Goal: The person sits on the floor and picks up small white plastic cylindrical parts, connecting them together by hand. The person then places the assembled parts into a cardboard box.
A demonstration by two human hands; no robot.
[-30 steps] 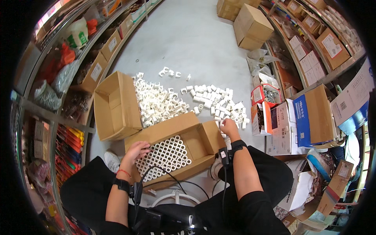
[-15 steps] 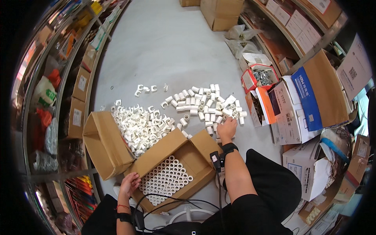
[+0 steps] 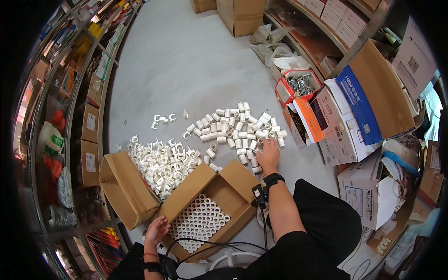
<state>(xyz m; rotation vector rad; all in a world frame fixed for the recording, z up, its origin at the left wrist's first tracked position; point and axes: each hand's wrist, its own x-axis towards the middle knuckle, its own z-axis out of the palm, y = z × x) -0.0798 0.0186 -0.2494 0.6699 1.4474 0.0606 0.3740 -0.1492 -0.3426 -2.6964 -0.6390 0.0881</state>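
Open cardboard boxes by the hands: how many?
2. One holding upright white tube fittings, its near edge under the left hand; one tipped box to its left, white clips spilling out. Others stand farther off, along the shelves.

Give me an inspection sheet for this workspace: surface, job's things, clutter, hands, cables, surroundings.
Surface: grey concrete floor.
Job's things: open cardboard box packed with upright white tube fittings; loose white couplings scattered ahead; heap of white pipe clips spilling from a tipped carton.
Clutter: red box of metal parts, opened cartons at right.
Hands: left hand on the box's near edge; right hand among the couplings.
Cables: black cable from the right wrist band.
Surroundings: stocked shelves both sides.
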